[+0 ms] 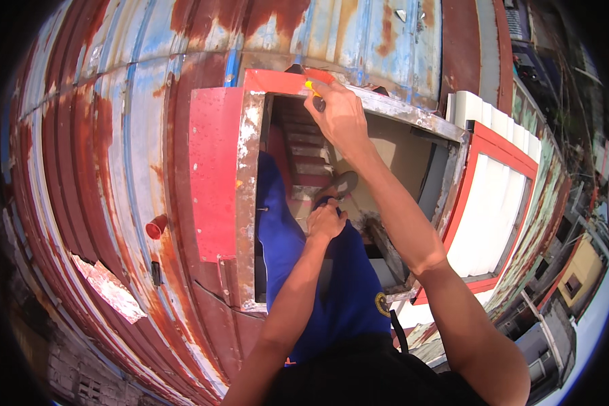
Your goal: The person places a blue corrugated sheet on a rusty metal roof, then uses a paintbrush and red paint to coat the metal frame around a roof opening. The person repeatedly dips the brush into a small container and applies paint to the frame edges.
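My right hand (340,116) is closed at the far edge of a roof hatch frame (413,116). Its fingers grip a small tool with a yellow and black handle (310,86); its working end is hidden. The far left part of the frame is smooth red, while the other sides show worn brown and flaking white. Lower down, inside the opening, my left hand (327,220) is curled just above my blue trouser leg (348,264). What it holds, if anything, I cannot make out. Just beyond it shows a grey oval shape (346,184), its kind unclear.
Rusty corrugated roofing (132,135) surrounds the hatch. A flat red panel (213,169) lies along its left side, and a red cup-like object (156,227) sits farther left. To the right is a red-edged white hatch cover (490,210). Steps (308,145) show below, inside the opening.
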The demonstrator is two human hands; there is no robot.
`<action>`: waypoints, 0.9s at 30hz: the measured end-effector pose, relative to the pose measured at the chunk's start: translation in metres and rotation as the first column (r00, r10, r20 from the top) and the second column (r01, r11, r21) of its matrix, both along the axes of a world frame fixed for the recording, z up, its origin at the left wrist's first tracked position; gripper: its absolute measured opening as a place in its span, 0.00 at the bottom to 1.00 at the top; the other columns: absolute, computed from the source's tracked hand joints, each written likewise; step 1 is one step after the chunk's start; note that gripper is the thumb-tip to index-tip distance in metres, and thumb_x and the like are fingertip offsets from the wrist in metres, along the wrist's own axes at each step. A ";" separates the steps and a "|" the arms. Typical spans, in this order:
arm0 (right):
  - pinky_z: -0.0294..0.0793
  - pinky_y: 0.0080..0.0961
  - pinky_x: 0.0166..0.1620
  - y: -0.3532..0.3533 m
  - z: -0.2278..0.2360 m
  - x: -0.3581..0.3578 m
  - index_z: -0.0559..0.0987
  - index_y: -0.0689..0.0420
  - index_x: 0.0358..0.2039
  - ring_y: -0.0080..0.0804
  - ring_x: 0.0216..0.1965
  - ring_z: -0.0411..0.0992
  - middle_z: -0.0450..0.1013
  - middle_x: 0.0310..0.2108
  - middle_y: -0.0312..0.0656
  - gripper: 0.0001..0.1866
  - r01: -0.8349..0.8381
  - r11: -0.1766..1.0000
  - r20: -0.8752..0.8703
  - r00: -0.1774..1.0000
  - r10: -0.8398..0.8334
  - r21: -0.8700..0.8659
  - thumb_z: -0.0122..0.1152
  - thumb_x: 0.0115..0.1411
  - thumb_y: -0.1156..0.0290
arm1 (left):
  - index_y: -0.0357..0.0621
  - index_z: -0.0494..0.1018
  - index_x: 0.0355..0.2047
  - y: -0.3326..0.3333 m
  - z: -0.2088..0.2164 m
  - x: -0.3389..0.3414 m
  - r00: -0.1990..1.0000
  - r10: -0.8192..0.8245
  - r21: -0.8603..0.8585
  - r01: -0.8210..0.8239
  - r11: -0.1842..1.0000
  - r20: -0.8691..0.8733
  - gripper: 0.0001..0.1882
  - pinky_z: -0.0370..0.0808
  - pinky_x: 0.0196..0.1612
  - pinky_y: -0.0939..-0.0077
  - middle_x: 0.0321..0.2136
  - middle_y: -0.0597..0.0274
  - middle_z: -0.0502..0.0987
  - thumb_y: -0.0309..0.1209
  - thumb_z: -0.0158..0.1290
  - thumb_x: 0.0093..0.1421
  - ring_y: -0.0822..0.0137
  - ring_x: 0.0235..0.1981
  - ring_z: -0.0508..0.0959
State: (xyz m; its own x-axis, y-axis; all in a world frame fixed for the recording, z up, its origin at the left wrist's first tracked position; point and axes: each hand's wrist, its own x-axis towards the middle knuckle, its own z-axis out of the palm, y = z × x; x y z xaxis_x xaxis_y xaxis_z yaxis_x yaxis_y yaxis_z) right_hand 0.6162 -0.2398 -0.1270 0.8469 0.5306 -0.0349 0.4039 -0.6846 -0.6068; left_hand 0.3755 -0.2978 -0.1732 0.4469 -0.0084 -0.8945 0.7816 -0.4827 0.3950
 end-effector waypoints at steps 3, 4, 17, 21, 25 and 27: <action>0.83 0.47 0.43 0.023 -0.005 -0.024 0.87 0.62 0.44 0.60 0.34 0.81 0.81 0.32 0.57 0.14 -0.126 0.990 -0.005 0.992 0.127 0.056 0.68 0.64 0.66 | 0.47 0.76 0.59 0.002 -0.005 -0.004 1.000 0.004 0.040 -0.005 0.999 0.026 0.27 0.77 0.60 0.52 0.48 0.49 0.86 0.52 0.58 0.68 0.48 0.57 0.82; 0.83 0.43 0.40 0.028 0.005 -0.017 0.87 0.62 0.44 0.52 0.31 0.82 0.82 0.31 0.55 0.14 -0.013 0.994 -0.143 0.989 0.028 0.108 0.67 0.65 0.65 | 0.47 0.76 0.59 0.001 -0.004 -0.005 0.999 0.007 0.051 -0.010 0.999 0.042 0.27 0.77 0.60 0.52 0.48 0.50 0.86 0.52 0.58 0.68 0.48 0.57 0.82; 0.77 0.28 0.31 -0.061 0.021 0.020 0.89 0.63 0.44 0.33 0.24 0.78 0.80 0.25 0.45 0.13 0.419 0.899 -0.145 0.904 -0.401 0.125 0.70 0.66 0.67 | 0.46 0.76 0.58 0.002 -0.007 0.000 1.000 0.010 0.025 -0.010 1.000 0.018 0.27 0.78 0.59 0.53 0.47 0.49 0.86 0.50 0.58 0.68 0.47 0.56 0.83; 0.74 0.35 0.36 -0.033 0.007 -0.004 0.89 0.57 0.50 0.35 0.26 0.76 0.74 0.25 0.46 0.15 0.212 0.960 -0.003 0.976 -0.216 0.182 0.72 0.63 0.70 | 0.46 0.76 0.58 -0.003 -0.010 -0.004 1.000 -0.007 -0.003 0.007 1.000 0.012 0.27 0.78 0.60 0.53 0.48 0.49 0.86 0.50 0.58 0.68 0.48 0.56 0.83; 0.77 0.35 0.39 -0.030 -0.003 -0.029 0.90 0.57 0.47 0.44 0.29 0.78 0.78 0.28 0.47 0.15 0.036 0.993 -0.008 0.999 -0.035 0.112 0.73 0.60 0.69 | 0.48 0.76 0.60 -0.001 -0.005 -0.005 1.000 -0.018 0.065 0.016 0.998 0.024 0.28 0.77 0.60 0.54 0.46 0.51 0.87 0.52 0.58 0.68 0.50 0.58 0.82; 0.78 0.35 0.39 -0.034 0.017 -0.022 0.90 0.57 0.48 0.44 0.30 0.78 0.78 0.28 0.48 0.16 0.027 0.997 -0.043 0.999 -0.023 0.077 0.74 0.59 0.69 | 0.46 0.75 0.59 0.003 -0.004 -0.002 1.000 -0.008 0.041 0.007 0.999 0.019 0.27 0.78 0.60 0.52 0.51 0.47 0.85 0.50 0.58 0.68 0.48 0.57 0.83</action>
